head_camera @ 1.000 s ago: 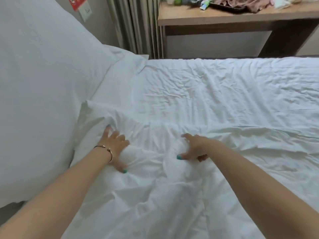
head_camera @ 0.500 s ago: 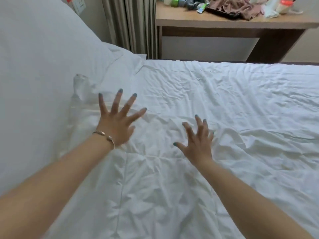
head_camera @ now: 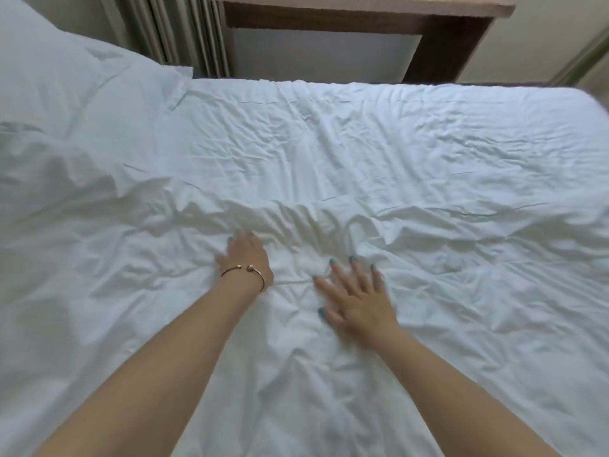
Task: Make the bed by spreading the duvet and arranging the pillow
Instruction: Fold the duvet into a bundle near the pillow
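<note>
A white, wrinkled duvet [head_camera: 428, 179] covers the whole bed. A white pillow [head_camera: 66, 94] lies at the far left, at the head of the bed. My left hand [head_camera: 245, 257], with a thin bracelet on the wrist, presses flat on the duvet near the middle, its fingers pushing against a raised fold [head_camera: 296, 219]. My right hand [head_camera: 356, 298] lies flat just to the right with fingers spread, palm down on the cloth. Neither hand grips anything.
A wooden desk [head_camera: 362, 18] stands beyond the far side of the bed, with a curtain [head_camera: 178, 31] to its left. The bed's far right corner [head_camera: 590, 103] shows near a pale wall.
Both hands came down from a raised, spread pose onto the duvet and slid toward the middle of the bed. The view tilted down and shifted right, so the pillow now fills less of the left.
</note>
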